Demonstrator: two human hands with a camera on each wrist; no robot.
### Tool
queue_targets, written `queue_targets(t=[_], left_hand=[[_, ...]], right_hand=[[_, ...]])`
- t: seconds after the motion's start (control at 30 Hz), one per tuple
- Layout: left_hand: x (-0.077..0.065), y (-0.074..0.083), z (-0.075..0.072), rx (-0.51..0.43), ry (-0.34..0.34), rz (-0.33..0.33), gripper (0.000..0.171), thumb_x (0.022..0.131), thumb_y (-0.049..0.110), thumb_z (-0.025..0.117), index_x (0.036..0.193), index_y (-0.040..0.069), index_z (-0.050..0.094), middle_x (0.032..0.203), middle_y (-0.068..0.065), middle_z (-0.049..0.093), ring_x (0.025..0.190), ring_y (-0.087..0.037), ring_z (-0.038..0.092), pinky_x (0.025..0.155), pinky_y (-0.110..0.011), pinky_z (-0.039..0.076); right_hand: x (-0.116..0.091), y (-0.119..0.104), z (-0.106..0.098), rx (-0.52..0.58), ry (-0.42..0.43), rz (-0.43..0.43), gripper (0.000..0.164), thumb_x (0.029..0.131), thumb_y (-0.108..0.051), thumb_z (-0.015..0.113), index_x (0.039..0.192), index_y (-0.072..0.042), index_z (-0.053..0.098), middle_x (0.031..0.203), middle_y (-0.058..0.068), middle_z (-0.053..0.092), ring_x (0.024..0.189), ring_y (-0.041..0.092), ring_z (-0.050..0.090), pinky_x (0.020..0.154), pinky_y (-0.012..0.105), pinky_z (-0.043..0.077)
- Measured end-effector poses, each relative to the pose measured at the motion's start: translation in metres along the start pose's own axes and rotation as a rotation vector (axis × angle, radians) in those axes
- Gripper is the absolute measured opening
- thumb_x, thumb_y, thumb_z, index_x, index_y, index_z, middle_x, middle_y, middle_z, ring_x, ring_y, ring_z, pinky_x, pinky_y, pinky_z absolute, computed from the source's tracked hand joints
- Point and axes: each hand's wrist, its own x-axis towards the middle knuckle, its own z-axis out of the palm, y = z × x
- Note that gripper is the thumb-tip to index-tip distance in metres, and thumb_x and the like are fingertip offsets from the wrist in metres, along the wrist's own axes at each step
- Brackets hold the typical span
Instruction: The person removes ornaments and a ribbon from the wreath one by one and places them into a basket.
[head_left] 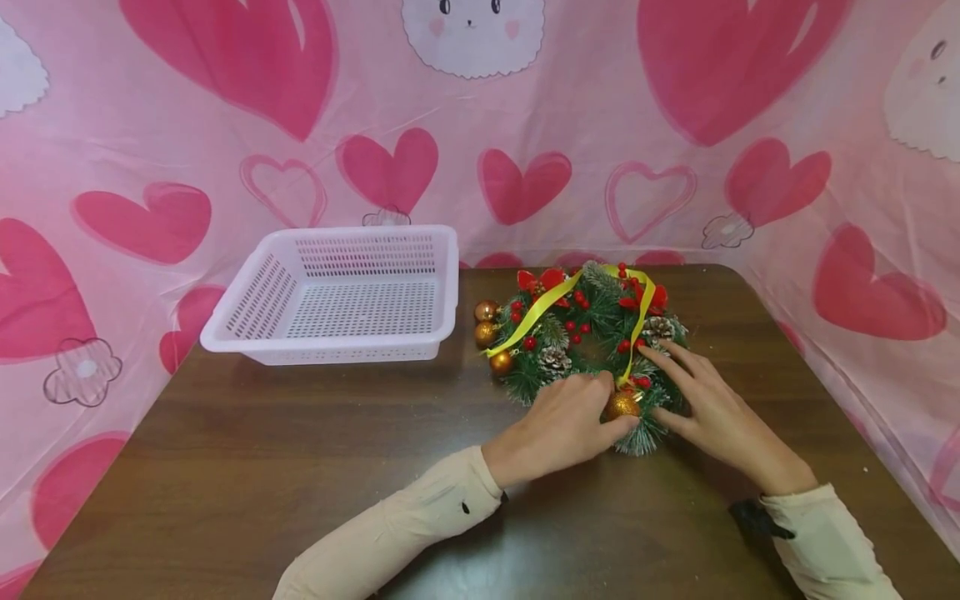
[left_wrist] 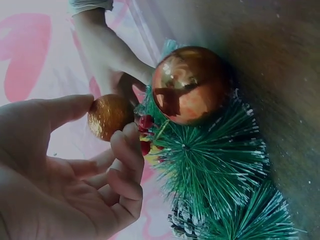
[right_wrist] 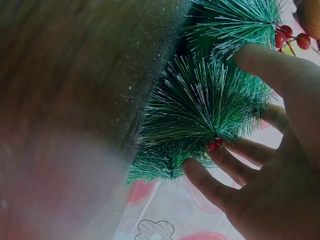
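Observation:
A green Christmas wreath [head_left: 600, 293] with snowy tips, pinecones and red berries lies on the table. My left hand [head_left: 566, 421] is at its front edge and pinches a glittery gold bauble [left_wrist: 111, 117] between thumb and fingers. Beside that one, a shiny copper bauble [left_wrist: 192, 85] sits against the needles in the left wrist view. My right hand [head_left: 723, 421] rests on the wreath's right side, its fingers spread over the green needles [right_wrist: 200, 107]. A yellow ribbon [head_left: 536, 318] loops across the top of the wreath.
To the left stands a white perforated plastic basket [head_left: 330, 343] with nothing in it. Several gold and copper baubles [head_left: 486, 335] hang at the wreath's left edge. A pink heart-patterned cloth [head_left: 585, 108] stands behind the brown table [head_left: 300, 450].

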Motion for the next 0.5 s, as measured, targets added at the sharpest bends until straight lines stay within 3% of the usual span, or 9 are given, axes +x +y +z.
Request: queue_targets(t=[0.17, 0.37, 0.5], left_hand=[[0.0009, -0.0022, -0.0002, 0.034, 0.077, 0.046, 0.038, 0.093, 0.036, 0.069, 0.114, 0.005, 0.062, 0.077, 0.004, 0.053, 0.058, -0.004, 0.047, 0.046, -0.013, 0.039], [0.0020, -0.0055, -0.0014, -0.064, 0.167, 0.113, 0.033, 0.094, 0.025, 0.068, 0.118, 0.005, 0.059, 0.093, 0.000, 0.059, 0.067, -0.003, 0.050, 0.053, -0.009, 0.041], [0.0041, -0.0086, -0.0038, -0.073, 0.231, 0.158, 0.038, 0.094, 0.023, 0.068, 0.126, 0.004, 0.057, 0.100, -0.003, 0.062, 0.070, -0.004, 0.051, 0.056, -0.009, 0.042]], right_hand=[[0.0000, 0.0001, -0.0005, -0.004, -0.005, 0.004, 0.096, 0.076, -0.014, 0.087, 0.155, -0.020, 0.033, 0.154, 0.024, 0.031, 0.131, 0.050, 0.036, 0.086, 0.074, 0.042], [0.0003, 0.0000, -0.0004, 0.003, -0.007, 0.010, 0.095, 0.076, -0.015, 0.087, 0.155, -0.021, 0.034, 0.154, 0.023, 0.031, 0.132, 0.049, 0.035, 0.087, 0.074, 0.041], [-0.0001, 0.0001, -0.0006, 0.004, -0.005, 0.008, 0.095, 0.077, -0.015, 0.086, 0.155, -0.020, 0.033, 0.154, 0.023, 0.031, 0.132, 0.049, 0.035, 0.086, 0.074, 0.041]])
